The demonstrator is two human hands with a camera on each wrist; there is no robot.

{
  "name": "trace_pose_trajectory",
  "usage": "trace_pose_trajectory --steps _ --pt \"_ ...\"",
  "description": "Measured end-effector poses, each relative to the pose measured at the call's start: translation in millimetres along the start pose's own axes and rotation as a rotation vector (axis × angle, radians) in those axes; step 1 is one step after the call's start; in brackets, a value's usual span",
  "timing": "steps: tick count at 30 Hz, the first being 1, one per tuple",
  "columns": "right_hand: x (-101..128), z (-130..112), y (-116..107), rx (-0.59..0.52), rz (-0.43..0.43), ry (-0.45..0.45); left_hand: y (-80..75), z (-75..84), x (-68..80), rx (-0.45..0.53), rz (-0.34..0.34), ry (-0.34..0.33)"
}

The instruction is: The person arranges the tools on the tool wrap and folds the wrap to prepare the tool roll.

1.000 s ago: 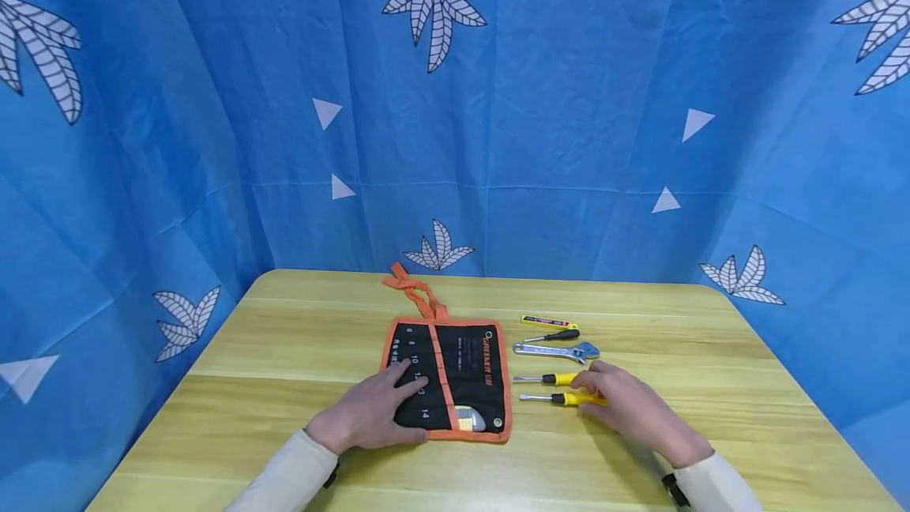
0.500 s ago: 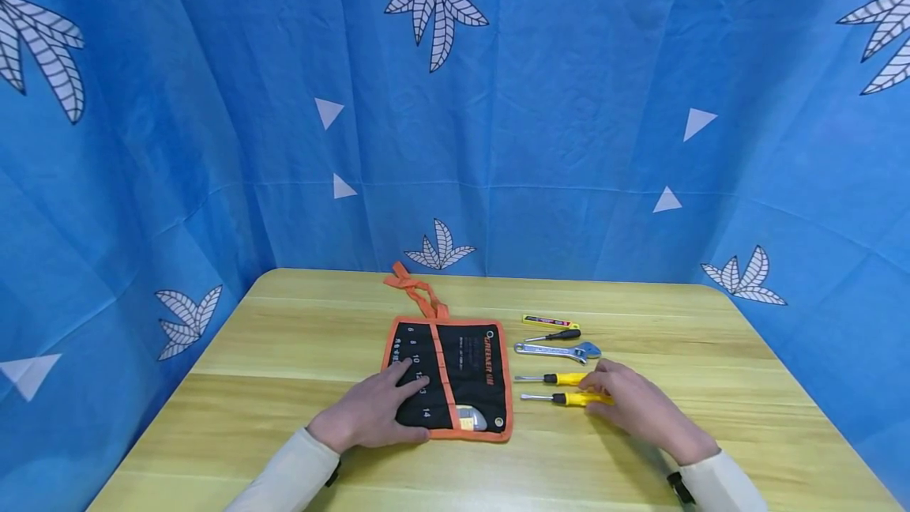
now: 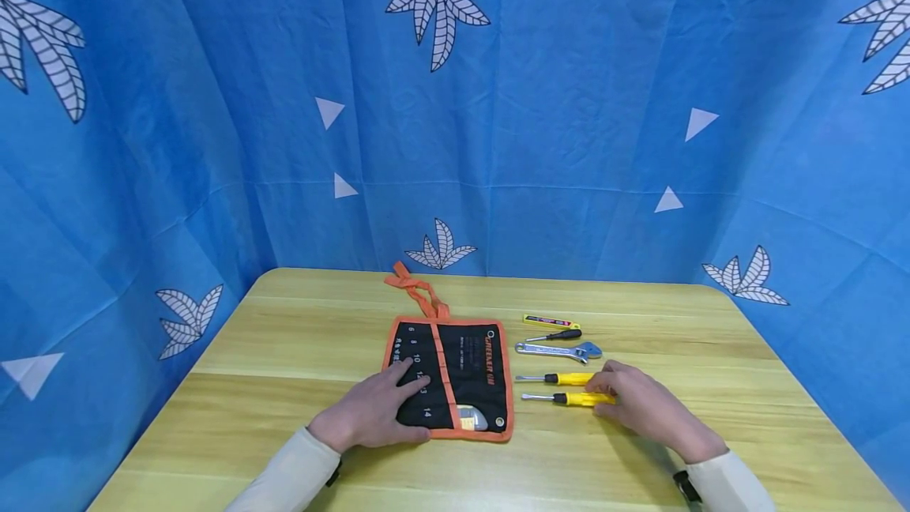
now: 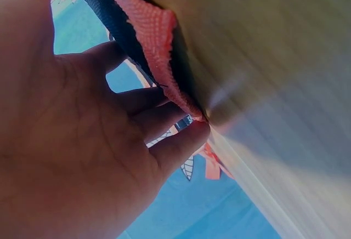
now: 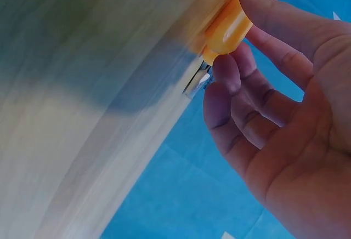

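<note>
A black tool pouch with orange edging and printed numbers lies flat in the middle of the table. My left hand rests on its near left part, fingers spread; the orange edging shows beside the fingers in the left wrist view. Out of a pocket pokes a grey and yellow rounded tool end. Two flathead screwdrivers with yellow handles lie right of the pouch. My right hand has thumb and fingers about the handle end of the nearer screwdriver; the farther screwdriver lies parallel, close to the fingertips.
Beyond the screwdrivers lie an adjustable wrench, a small black-handled screwdriver and a yellow slim item. Orange ties trail from the pouch's far edge. A blue patterned curtain hangs behind the wooden table.
My right hand has slid a little to the right along the handles, baring more of the yellow; the screwdrivers keep their place. My left hand stays on the pouch.
</note>
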State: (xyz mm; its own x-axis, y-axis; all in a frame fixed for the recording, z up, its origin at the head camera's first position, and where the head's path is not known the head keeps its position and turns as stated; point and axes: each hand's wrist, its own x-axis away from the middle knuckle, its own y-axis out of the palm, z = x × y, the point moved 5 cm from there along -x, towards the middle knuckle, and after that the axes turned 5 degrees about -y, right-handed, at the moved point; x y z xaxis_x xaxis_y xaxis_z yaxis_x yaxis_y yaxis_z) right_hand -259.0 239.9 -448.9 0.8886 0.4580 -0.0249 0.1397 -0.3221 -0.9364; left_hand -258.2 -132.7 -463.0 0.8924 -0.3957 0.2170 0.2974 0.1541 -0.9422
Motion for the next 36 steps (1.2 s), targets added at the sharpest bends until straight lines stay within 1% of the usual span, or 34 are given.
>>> trace_pose_trajectory --steps 9,16,24,32,36 --pt "0 1 2 0.006 -0.010 -0.001 -0.2 0.4 -0.5 -0.013 0.008 -0.014" --pt "0 1 3 0.020 0.001 -0.028 0.6 0.0 -1.1 -0.011 0.007 -0.020" --pt "0 -4 -2 0.058 0.049 -0.085 -0.1 -0.1 0.1 -0.014 0.009 -0.009" --pt "1 -8 -5 0.048 0.050 -0.065 0.3 -0.8 0.7 -0.006 0.008 0.000" --pt "0 -12 -7 0.055 0.059 -0.090 0.6 -1.2 0.1 -0.003 0.009 0.004"
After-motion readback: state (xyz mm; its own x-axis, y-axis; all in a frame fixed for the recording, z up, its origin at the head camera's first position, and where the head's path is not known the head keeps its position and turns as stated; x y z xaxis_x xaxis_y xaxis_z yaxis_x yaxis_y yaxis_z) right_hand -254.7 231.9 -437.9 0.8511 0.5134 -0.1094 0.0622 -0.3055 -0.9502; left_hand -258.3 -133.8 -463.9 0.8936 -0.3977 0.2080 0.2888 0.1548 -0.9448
